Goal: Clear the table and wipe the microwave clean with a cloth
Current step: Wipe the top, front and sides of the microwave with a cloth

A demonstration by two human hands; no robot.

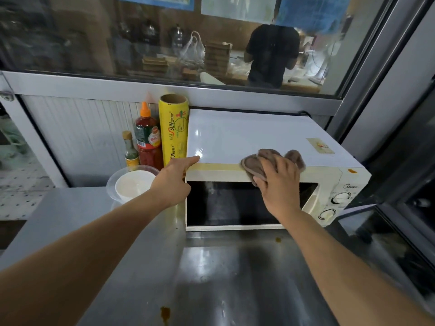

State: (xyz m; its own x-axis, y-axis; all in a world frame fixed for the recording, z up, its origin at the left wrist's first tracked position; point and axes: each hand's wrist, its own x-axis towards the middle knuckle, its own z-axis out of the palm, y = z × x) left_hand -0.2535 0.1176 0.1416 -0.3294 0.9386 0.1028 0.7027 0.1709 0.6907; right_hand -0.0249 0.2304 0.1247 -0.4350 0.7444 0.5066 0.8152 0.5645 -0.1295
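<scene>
Right hand (277, 182) flat on cloth (256, 165) atop microwave (247, 137); left hand (174, 177) open, bottles (147, 137) beside.

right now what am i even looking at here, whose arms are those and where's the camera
The camera sits on a person's head, looking forward and down, so the two bare arms are their own. There is no robot. The right hand presses a brown cloth against the top front edge of a white microwave. The left hand rests its fingers on the microwave's left corner. On the steel table beside it stand a cling wrap roll, a red sauce bottle, a smaller bottle and a white bowl.
</scene>
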